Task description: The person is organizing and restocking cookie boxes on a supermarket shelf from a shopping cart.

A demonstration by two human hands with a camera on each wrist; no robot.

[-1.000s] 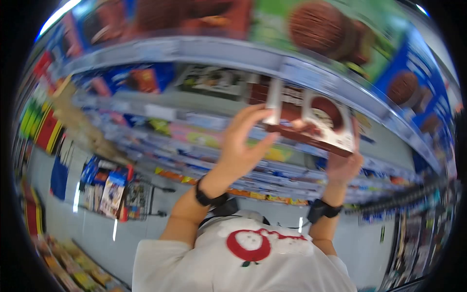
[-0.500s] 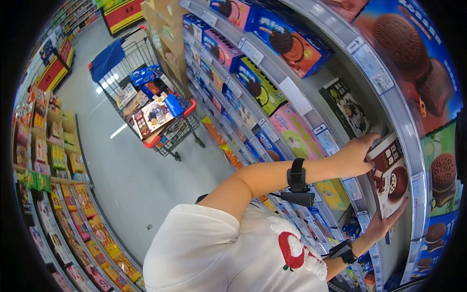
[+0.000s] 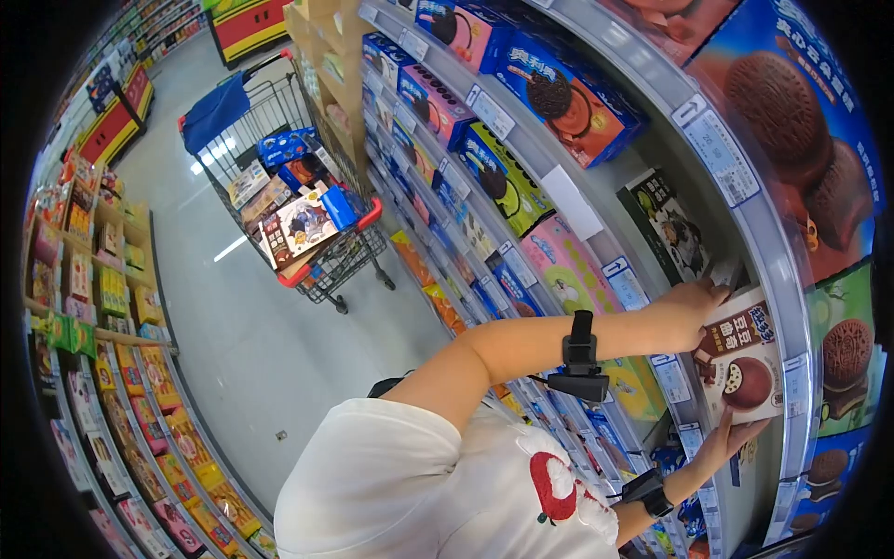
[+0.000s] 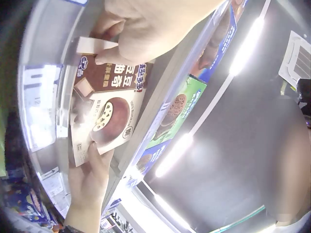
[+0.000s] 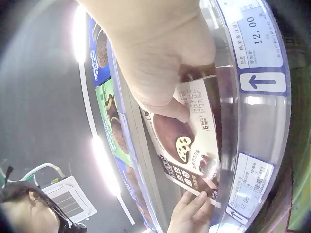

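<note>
A brown-and-white cookie box with a round chocolate cookie on its front is between both hands, at the shelf beneath the upper ledge. My left hand grips one end, its thumb over the front panel in the left wrist view. The right hand holds the opposite end, with the thumb lying on the printed face and the other fingers partly hidden at the end. Beside the left hand, a dark green-and-black box lies on the same shelf.
A shelf rail with price tags runs along the box. Large cookie posters hang on the ledge over the hands. Blue cookie boxes fill nearby shelves. A loaded shopping cart stands in the aisle, opposite more snack shelves.
The head view has swung from facing the shelf to showing the aisle and cart. The box, tilted half a second ago, now lies with its front more fully in view; both hands keep hold.
</note>
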